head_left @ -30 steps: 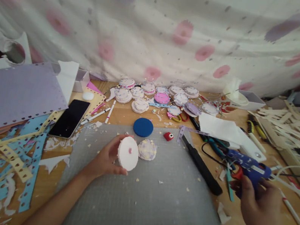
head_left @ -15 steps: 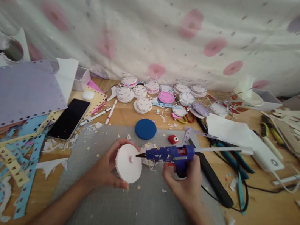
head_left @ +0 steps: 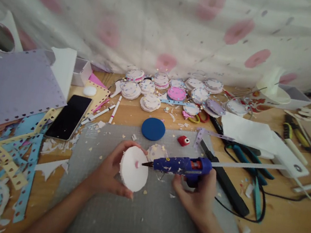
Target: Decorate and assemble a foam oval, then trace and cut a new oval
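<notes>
My left hand point(head_left: 112, 171) holds a white paper disc point(head_left: 133, 172) by its edges, tilted with its face toward the right. A small pink piece point(head_left: 137, 164) sits near the disc's middle. In my right hand point(head_left: 198, 197) is a blue hot glue gun point(head_left: 177, 164) with a long white glue stick out of its back. The dark nozzle points left, close to the pink piece; whether it touches the disc I cannot tell. Partly behind the gun's tip, a pale round piece with a dotted edge point(head_left: 157, 152) lies on the grey mat point(head_left: 137, 225).
Beyond the mat's middle are a blue round lid point(head_left: 153, 129) and a red punch point(head_left: 183, 140). Several decorated discs point(head_left: 151, 102) lie at the back. A phone point(head_left: 69, 116) and paper strips point(head_left: 28, 174) are left; pliers point(head_left: 249, 160) and a black tool point(head_left: 229, 188) are right.
The glue gun and my right hand have shifted slightly right and down in view, the nozzle now a little lower. My left hand still holds the disc. The camera view has tilted slightly.
</notes>
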Demonstrator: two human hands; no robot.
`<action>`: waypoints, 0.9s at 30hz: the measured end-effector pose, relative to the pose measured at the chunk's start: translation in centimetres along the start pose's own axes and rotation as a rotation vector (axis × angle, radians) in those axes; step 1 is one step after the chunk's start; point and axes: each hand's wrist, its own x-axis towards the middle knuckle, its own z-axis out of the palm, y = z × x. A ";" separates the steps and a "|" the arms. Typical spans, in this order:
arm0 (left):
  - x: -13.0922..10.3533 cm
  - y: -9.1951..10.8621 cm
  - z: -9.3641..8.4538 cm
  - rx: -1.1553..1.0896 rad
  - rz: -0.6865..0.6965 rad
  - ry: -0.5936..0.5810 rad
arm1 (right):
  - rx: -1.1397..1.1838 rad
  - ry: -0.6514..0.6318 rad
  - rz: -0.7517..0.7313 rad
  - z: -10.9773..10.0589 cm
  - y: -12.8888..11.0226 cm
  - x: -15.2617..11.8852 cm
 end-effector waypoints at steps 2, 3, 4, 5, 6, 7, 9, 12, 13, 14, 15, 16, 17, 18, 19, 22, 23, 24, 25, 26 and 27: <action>0.0 0.1 0.1 0.004 0.003 -0.003 | 0.001 0.004 -0.001 0.1 0.1 -0.1; 0.0 0.1 0.1 0.007 0.003 -0.005 | 0.000 0.006 -0.002 0.1 0.2 -0.1; 0.0 0.1 0.1 0.010 0.002 -0.006 | -0.003 0.009 -0.004 0.1 0.2 -0.1; 0.0 0.1 0.1 0.014 0.001 -0.008 | -0.006 0.011 -0.005 0.2 0.2 -0.1; 0.1 0.2 0.2 0.017 0.002 -0.009 | -0.007 0.010 -0.001 0.2 0.3 -0.2; 0.1 0.2 0.2 0.020 0.004 -0.011 | -0.006 0.008 0.004 0.2 0.2 -0.2; 0.1 0.2 0.2 0.021 0.013 -0.014 | 0.006 0.009 0.017 0.1 0.2 -0.2; 0.1 0.2 0.2 0.022 0.014 -0.012 | 0.029 -0.004 0.033 0.2 0.2 -0.3; 0.0 0.2 0.2 0.021 0.008 -0.010 | 0.028 -0.009 0.035 0.2 0.3 -0.3; 0.0 0.1 0.2 0.020 0.001 -0.008 | 0.025 -0.012 0.032 0.2 0.3 -0.3; 0.0 0.1 0.2 0.017 -0.005 -0.007 | 0.020 -0.013 0.023 0.2 0.4 -0.3; -0.1 0.1 0.2 0.013 -0.009 -0.006 | 0.013 -0.014 0.014 0.2 0.4 -0.3; -0.1 0.0 0.2 0.009 -0.011 -0.004 | 0.008 -0.014 0.005 0.2 0.5 -0.3; -0.1 0.1 0.2 0.007 -0.012 -0.003 | 0.004 -0.013 -0.002 0.2 0.5 -0.3; -0.1 0.1 0.3 0.008 -0.012 -0.001 | 0.000 -0.007 -0.009 0.2 0.5 -0.3; 0.0 0.3 0.4 0.017 -0.014 0.008 | -0.015 0.006 -0.023 0.1 0.5 -0.2; 0.0 0.3 0.4 0.016 -0.014 0.010 | -0.019 0.005 -0.028 0.1 0.4 -0.2; 0.0 0.3 0.4 0.013 -0.015 0.010 | -0.022 0.002 -0.031 0.0 0.4 -0.2; 0.1 0.4 0.4 0.008 -0.015 0.009 | -0.024 -0.004 -0.035 0.0 0.4 -0.2; 0.1 0.4 0.4 0.004 -0.015 0.005 | -0.027 -0.008 -0.039 0.0 0.3 -0.2; 0.1 0.3 0.4 0.001 -0.011 0.001 | -0.031 -0.010 -0.043 0.0 0.3 -0.2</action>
